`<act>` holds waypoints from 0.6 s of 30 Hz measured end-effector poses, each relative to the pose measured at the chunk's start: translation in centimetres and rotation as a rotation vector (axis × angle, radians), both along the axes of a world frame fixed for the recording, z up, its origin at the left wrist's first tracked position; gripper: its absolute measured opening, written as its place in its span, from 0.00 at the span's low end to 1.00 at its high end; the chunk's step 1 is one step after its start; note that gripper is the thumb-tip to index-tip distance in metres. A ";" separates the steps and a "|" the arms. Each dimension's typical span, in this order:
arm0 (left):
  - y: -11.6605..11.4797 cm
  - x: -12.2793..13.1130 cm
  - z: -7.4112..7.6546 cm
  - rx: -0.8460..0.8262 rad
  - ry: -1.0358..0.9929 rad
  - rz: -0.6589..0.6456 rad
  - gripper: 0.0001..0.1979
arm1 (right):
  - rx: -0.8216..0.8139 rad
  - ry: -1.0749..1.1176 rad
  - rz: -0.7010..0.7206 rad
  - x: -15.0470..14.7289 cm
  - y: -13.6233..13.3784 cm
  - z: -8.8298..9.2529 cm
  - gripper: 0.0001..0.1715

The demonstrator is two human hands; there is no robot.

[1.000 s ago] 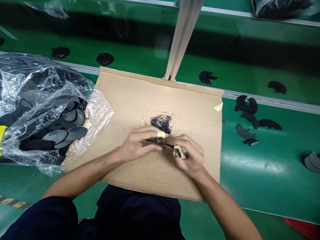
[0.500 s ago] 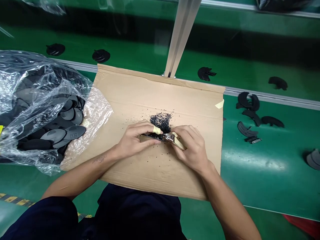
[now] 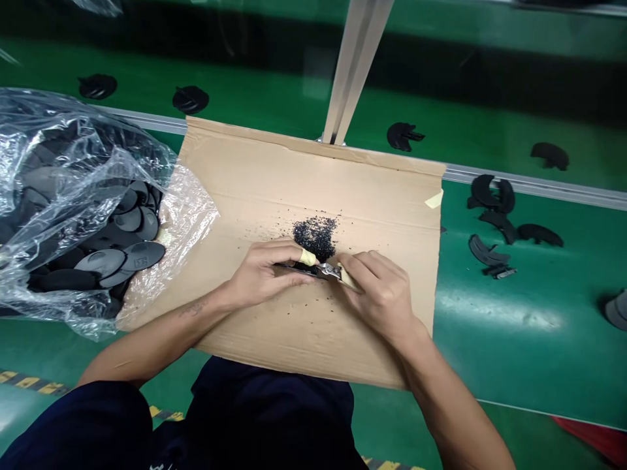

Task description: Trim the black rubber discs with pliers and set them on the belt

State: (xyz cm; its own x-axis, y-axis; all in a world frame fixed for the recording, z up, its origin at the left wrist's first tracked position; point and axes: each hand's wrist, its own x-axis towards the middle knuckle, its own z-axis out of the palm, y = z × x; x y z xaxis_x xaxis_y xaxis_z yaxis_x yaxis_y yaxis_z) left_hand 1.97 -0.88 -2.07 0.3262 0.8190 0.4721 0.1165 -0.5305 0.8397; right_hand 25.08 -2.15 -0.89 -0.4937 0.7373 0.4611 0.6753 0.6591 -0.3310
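Note:
My left hand [image 3: 267, 271] is closed on a thin black plastic part [image 3: 307, 268], with yellow tape wrapped round one finger. Most of that part is hidden by my fingers. In my right hand [image 3: 379, 287] is a pair of nippers [image 3: 333, 270], its metal jaws against the part's right end and its pale handles inside my grip. Just beyond both hands, a pile of small black plastic bits [image 3: 315, 236] lies on the cardboard sheet [image 3: 230, 166], with loose crumbs scattered around it.
At left, a clear plastic bag [image 3: 98, 156] holds many oval black parts [image 3: 100, 263]. Curved black pieces [image 3: 490, 254] lie on the green table [image 3: 494, 352] at right. A metal post [image 3: 357, 72] rises behind the cardboard; more black parts [image 3: 191, 99] lie beyond the rail.
My right hand has eased slightly right and down, and its fingers look more closed round the nippers' handles. My left hand keeps its hold on the part. The view has shifted slightly.

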 end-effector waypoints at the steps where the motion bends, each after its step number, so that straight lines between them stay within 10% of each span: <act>1: 0.0 0.0 0.0 -0.005 0.000 -0.007 0.09 | -0.007 0.002 -0.005 0.0 -0.1 0.0 0.08; 18: 0.2 -0.1 -0.1 -0.004 0.159 0.171 0.11 | -0.110 0.070 -0.124 0.1 0.8 -0.8 0.12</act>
